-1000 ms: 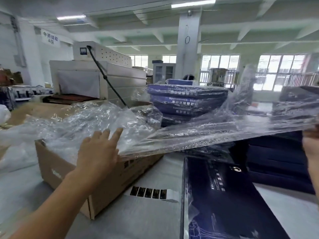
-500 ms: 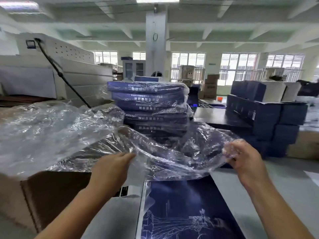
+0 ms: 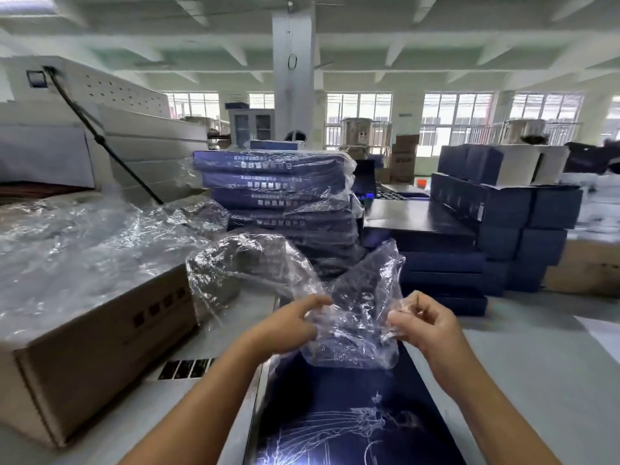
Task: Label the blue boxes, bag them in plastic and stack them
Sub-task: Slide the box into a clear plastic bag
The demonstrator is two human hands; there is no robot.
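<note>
Plastic bag (image 3: 352,317) pinched: L hand (image 3: 285,328), R hand (image 3: 424,325); blue box (image 3: 335,407) txt unreadable.

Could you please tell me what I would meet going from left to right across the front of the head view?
Cardboard carton, label strip, left hand, right hand (both gripping one plastic bag), stack of unbagged blue boxes.

Open worktop (image 3: 536,357) right of the right grip (image 3: 426,325), cardboard carton (image 3: 100,347) heaped with loose plastic (image 3: 84,250) just left of the left grip (image 3: 285,327), stack of bagged blue boxes (image 3: 278,189) blocking beyond, unbagged boxes (image 3: 503,209) far right.
</note>
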